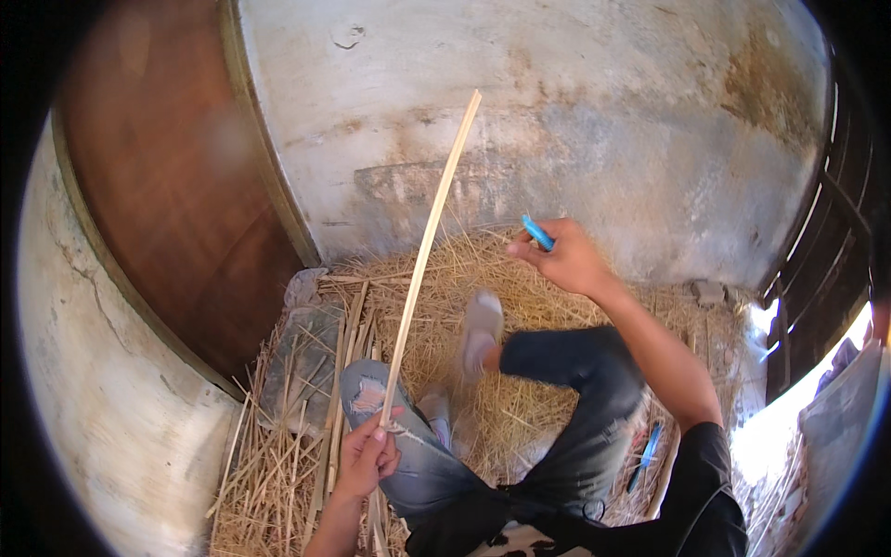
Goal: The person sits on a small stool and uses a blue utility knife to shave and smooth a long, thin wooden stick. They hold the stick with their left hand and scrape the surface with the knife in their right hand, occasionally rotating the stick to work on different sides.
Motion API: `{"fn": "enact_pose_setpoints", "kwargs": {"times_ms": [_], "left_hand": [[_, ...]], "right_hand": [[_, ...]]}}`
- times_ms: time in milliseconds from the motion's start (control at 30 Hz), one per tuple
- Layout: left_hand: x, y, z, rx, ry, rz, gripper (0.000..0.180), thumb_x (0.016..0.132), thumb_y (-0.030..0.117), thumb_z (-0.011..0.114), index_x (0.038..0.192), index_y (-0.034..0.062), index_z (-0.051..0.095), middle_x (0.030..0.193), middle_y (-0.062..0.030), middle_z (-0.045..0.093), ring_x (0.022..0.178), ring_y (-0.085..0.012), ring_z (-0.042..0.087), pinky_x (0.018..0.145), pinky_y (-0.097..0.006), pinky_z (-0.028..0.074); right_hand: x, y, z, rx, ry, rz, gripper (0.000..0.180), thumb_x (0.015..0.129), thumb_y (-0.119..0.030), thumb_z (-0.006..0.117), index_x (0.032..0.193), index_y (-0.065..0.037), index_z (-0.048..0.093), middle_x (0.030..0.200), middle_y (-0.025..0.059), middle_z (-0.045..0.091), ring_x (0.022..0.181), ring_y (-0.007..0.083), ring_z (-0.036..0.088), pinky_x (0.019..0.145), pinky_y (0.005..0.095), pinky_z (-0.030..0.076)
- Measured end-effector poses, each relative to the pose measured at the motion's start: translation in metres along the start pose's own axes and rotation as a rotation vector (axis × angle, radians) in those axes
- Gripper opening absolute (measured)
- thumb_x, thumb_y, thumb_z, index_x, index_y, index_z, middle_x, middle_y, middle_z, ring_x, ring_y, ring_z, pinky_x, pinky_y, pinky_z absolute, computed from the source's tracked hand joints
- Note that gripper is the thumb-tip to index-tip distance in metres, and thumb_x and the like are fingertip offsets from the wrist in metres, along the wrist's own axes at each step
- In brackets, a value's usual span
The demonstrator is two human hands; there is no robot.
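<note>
My left hand (pixel 368 455) is closed round the lower end of a long pale bamboo strip (pixel 429 243), low over my left knee. The strip rises from the fist, leans slightly right and reaches up in front of the wall. Well apart from it, my right hand (pixel 562 257) is raised over the straw with its fingers closed on a blue utility knife (pixel 537 233). Part of the blue handle shows above the fingers; its blade cannot be made out. Frayed fibres (pixel 401 432) show beside my left hand, over the torn jeans.
Straw and shavings (pixel 520 418) cover the floor round my feet. More split strips (pixel 345 371) lie at the left by a grey slab (pixel 311 357). A second blue tool (pixel 645 457) lies right of my leg. Ahead are a plaster wall (pixel 557 139) and a brown door (pixel 176 139).
</note>
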State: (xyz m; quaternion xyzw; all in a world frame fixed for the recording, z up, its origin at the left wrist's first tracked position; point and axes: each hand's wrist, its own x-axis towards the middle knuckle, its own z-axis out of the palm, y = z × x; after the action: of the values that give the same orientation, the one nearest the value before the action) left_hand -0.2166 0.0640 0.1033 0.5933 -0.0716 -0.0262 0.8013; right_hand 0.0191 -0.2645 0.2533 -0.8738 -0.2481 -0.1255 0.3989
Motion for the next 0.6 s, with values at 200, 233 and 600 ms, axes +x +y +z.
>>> {"fn": "enact_pose_setpoints", "kwargs": {"times_ms": [200, 233, 600], "left_hand": [[0.074, 0.008, 0.011, -0.09, -0.123, -0.077, 0.048, 0.112, 0.03, 0.041, 0.15, 0.0001, 0.045, 0.06, 0.004, 0.029, 0.045, -0.0059, 0.024, 0.043, -0.023, 0.025], [0.087, 0.006, 0.015, -0.105, -0.161, -0.1, 0.049, 0.112, 0.03, 0.04, 0.15, 0.0004, 0.045, 0.061, 0.004, 0.029, 0.045, -0.0059, 0.024, 0.043, -0.023, 0.025], [0.238, -0.005, 0.079, -0.04, -0.337, -0.302, 0.051, 0.113, 0.033, 0.04, 0.154, 0.0033, 0.041, 0.067, 0.0038, 0.033, 0.05, -0.0059, 0.034, 0.045, -0.023, 0.029]], "right_hand": [[0.029, 0.014, -0.005, 0.145, -0.013, 0.08, 0.044, 0.097, -0.04, 0.072, 0.121, -0.004, 0.066, 0.072, 0.0027, 0.057, 0.064, 0.0118, 0.05, 0.059, 0.0323, 0.041], [0.03, 0.013, -0.002, 0.192, -0.055, 0.137, 0.046, 0.097, -0.044, 0.07, 0.119, -0.003, 0.068, 0.084, 0.0077, 0.064, 0.073, 0.0163, 0.058, 0.067, 0.0356, 0.047], [0.028, 0.081, 0.052, 0.481, -0.127, 0.249, 0.04, 0.099, -0.044, 0.068, 0.1, -0.004, 0.068, 0.071, 0.0002, 0.06, 0.069, 0.008, 0.054, 0.061, 0.0301, 0.045]]}}
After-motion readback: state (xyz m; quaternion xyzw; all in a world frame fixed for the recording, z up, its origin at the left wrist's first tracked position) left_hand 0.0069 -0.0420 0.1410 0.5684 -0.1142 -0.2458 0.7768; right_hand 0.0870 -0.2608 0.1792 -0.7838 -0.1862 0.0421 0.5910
